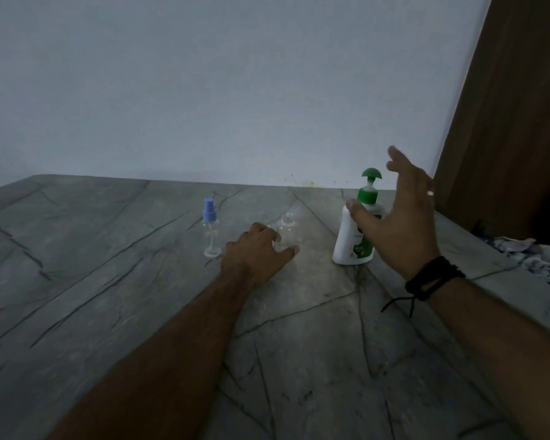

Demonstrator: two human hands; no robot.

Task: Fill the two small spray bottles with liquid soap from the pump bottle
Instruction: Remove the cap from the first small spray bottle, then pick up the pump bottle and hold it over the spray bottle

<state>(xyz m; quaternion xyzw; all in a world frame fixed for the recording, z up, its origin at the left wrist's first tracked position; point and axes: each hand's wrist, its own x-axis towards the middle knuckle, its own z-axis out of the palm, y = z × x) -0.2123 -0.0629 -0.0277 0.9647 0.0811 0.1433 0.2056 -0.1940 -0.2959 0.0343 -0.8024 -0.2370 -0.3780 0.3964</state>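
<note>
My left hand [257, 249] lies low on the grey veined table [108, 281], its grip closed round the lower body of the uncapped clear spray bottle [287, 231]: fingers curl against the near left side and the thumb reaches along the base on the right. That bottle stands upright, its threaded neck bare at the top.

My right hand [400, 217] hangs in the air just in front of the white pump bottle [351, 242], grip wide, fingers spread and holding nothing. The thumb tip overlaps the bottle's shoulder; I cannot tell whether it touches. The bottle stands upright on the table, near the far edge by the wall, with a green collar and a green pump head [371, 175] above my thumb. A ring shows on one finger and a black corded band [434, 277] wraps that wrist.

The second small spray bottle [211, 231] stands upright to the left of my left hand, apart from it, its blue spray cap on.

At the far right edge lies crumpled patterned cloth [531, 252], beside a brown wooden panel [515, 106].
</note>
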